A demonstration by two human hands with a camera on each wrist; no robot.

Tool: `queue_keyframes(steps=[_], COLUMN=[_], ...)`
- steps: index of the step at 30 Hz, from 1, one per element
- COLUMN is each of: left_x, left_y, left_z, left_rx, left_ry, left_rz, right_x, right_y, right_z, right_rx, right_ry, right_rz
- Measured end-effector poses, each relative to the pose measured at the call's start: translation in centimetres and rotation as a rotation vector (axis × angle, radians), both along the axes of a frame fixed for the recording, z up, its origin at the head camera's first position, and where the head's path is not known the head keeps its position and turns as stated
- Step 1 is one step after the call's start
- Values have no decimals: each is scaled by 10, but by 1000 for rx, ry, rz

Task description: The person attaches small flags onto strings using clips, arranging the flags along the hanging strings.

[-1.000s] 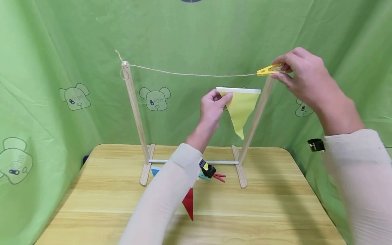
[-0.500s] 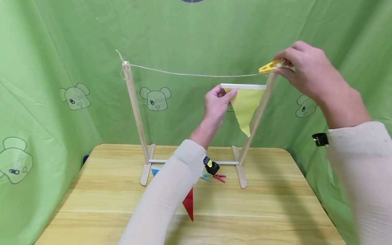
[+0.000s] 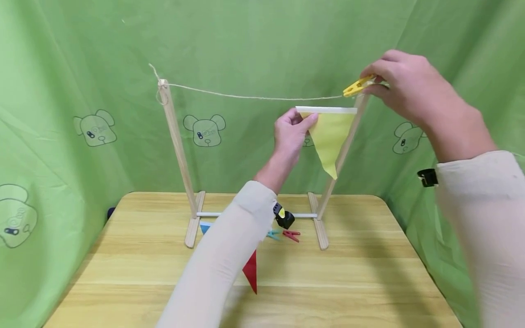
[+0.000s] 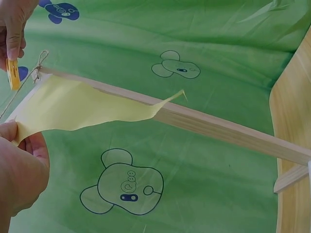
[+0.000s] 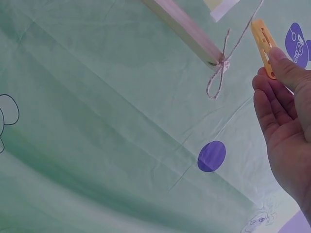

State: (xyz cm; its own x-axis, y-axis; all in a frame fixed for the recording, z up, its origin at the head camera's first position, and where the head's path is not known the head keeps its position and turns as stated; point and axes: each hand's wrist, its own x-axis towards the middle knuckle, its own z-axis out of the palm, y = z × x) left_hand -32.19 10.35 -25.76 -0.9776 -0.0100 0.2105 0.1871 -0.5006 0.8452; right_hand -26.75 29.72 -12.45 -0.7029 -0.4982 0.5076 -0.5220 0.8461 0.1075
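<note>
Yellow, the flag [image 3: 331, 136] is pinched below the string [image 3: 246, 97] by the left hand [image 3: 289, 136]; a peg [image 3: 357, 87] is pinched by the right hand [image 3: 410, 91].

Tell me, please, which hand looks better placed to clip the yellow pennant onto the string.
The right hand, probably: it pinches the yellow clothespin near the string, while the left hand is busy holding the pennant.

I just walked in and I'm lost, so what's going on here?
A person's left grip pinches a yellow pennant near its top edge, close to the string. The right grip holds a yellow clothespin by the string's right end, not clipped to the pennant. On the table lie a red pennant, a blue pennant, a teal clothespin and a red clothespin.
</note>
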Motion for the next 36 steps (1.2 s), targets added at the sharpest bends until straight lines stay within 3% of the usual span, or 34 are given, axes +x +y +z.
queue_keyframes(steps=[12, 25, 36], left_x=[-2, -2, -2], left_y=[4, 10, 11], left_z=[1, 2, 9], left_rx=[-1, 20, 35], left_ry=[7, 10, 19], left_rz=[-14, 8, 13], right_x=[-1, -6, -6], right_y=[-8, -13, -11], right_z=[9, 16, 16], right_rx=[41, 105, 133], right_ry=[-52, -27, -54], right_rz=[-7, 22, 27])
